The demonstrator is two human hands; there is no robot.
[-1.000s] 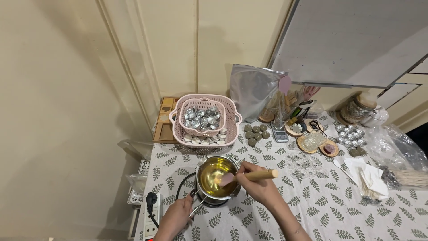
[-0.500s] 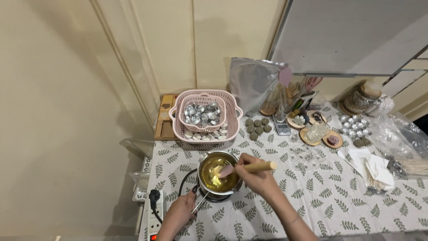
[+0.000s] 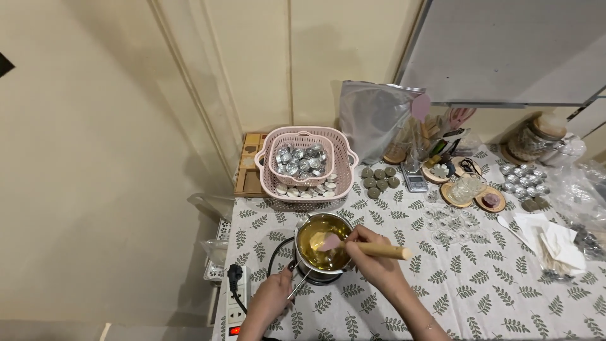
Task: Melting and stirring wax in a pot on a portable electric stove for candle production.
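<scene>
A tall silver foil pouch (image 3: 374, 123) stands upright at the back of the table (image 3: 480, 297), against the wall, just right of a pink basket (image 3: 341, 183). In front of the pouch, a small grey pocket scale with a dark screen (image 3: 415, 181) lies flat. At the table's far right edge sit crumpled clear plastic bags (image 3: 581, 189). A grey board (image 3: 511, 50) hangs on the wall above.

A white tablecloth (image 3: 442, 278) printed with grey-green leaf sprigs is seen. On it, yellow liquid (image 3: 319, 246) is held in a silver pot (image 3: 302, 260). A pink spatula (image 3: 369, 247) has a tan handle. Behind the pot, pink baskets (image 3: 341, 183) are filled with silver cups (image 3: 302, 159).
</scene>
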